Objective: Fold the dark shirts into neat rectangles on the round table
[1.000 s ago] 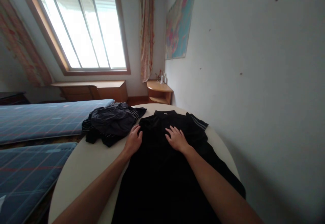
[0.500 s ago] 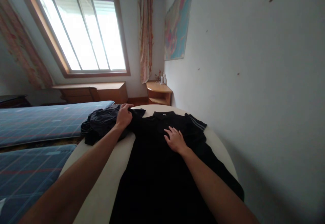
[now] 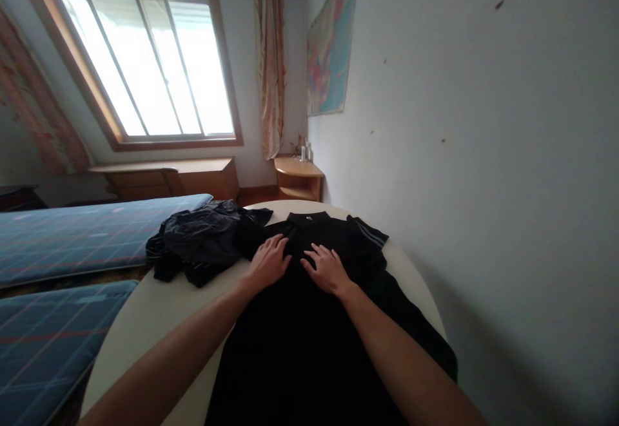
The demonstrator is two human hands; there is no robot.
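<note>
Left hand point(image 3: 269, 261), right hand point(image 3: 327, 269): both palm-down on black shirt point(image 3: 300, 348), fingers loosely spread. Crumpled dark clothes point(image 3: 200, 236) left of left hand.

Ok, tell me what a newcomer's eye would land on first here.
Probably the bright window, upper left. Then the black shirt spread on the round table, with left fingers and right fingers on its chest. A colourful map hangs on the right-hand wall.

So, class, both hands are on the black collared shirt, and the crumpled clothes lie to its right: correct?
The side is wrong: in the head view, the crumpled clothes lie to the left of the black collared shirt. The left hand and right hand are indeed on the shirt.
</note>
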